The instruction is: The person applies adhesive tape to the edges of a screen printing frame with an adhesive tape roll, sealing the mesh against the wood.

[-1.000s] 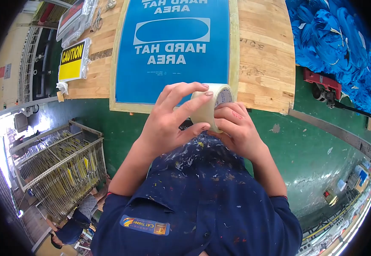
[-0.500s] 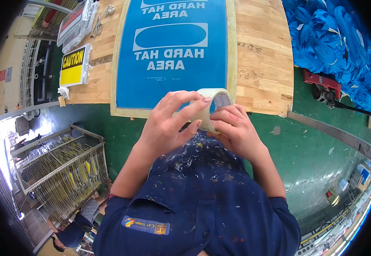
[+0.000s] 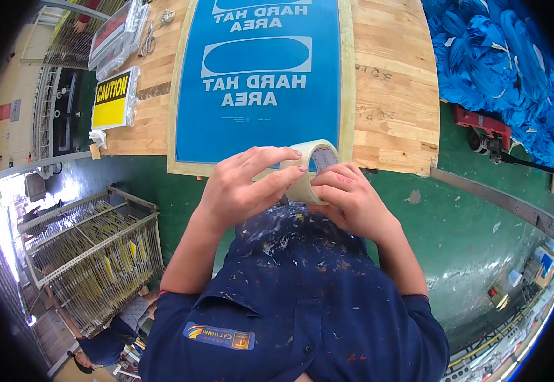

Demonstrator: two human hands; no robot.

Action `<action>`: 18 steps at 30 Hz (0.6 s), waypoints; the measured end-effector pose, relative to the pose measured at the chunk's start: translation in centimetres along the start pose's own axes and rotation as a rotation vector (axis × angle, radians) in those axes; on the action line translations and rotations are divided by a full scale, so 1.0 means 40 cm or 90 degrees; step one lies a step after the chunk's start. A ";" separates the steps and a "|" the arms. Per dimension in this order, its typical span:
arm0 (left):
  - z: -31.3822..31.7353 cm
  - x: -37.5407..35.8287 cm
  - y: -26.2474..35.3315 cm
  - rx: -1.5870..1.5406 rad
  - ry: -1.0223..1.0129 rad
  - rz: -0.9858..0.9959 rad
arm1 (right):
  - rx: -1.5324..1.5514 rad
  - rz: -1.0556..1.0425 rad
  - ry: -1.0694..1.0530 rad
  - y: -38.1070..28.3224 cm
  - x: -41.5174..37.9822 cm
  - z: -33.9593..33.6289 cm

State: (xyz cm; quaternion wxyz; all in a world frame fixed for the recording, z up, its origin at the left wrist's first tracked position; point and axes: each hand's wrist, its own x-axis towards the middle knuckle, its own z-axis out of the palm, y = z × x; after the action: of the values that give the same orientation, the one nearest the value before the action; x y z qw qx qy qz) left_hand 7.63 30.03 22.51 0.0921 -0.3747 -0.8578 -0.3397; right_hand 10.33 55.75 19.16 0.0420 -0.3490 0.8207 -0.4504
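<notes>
A wide roll of clear tape (image 3: pixel 301 180) is between my hands, just off the near edge of a blue printing screen (image 3: pixel 251 137) with mirrored "HARD HAT AREA" lettering. My right hand (image 3: pixel 344 196) grips the roll, its fingers through the core and the thumb side beneath. From the other side my left hand (image 3: pixel 246 184) touches the roll's outer face with its fingertips; the fingers are bent and somewhat apart. Whether tape is pulled loose under them is hard to make out.
The screen lies on a wooden table (image 3: pixel 395 114). A yellow CAUTION sign (image 3: pixel 113 102) and scissors (image 3: pixel 148 41) lie at the left. Blue material (image 3: pixel 493 70) is heaped at the right. A wire rack (image 3: pixel 95 254) and a person (image 3: pixel 102 349) are at the lower left.
My left hand has shifted slightly left and down, its fingers closer together on the roll. The roll has tipped and lowered a little. The person at the lower left has moved slightly.
</notes>
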 end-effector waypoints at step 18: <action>-0.015 -0.016 0.049 -0.012 0.103 0.014 | -0.055 -0.124 0.144 -0.027 -0.007 0.009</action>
State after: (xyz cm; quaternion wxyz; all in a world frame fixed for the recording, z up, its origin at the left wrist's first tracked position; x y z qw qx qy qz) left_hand 9.40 30.24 23.70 0.1612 -0.3565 -0.8400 -0.3760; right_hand 11.25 55.30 19.70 -0.1098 -0.3756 0.8010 -0.4530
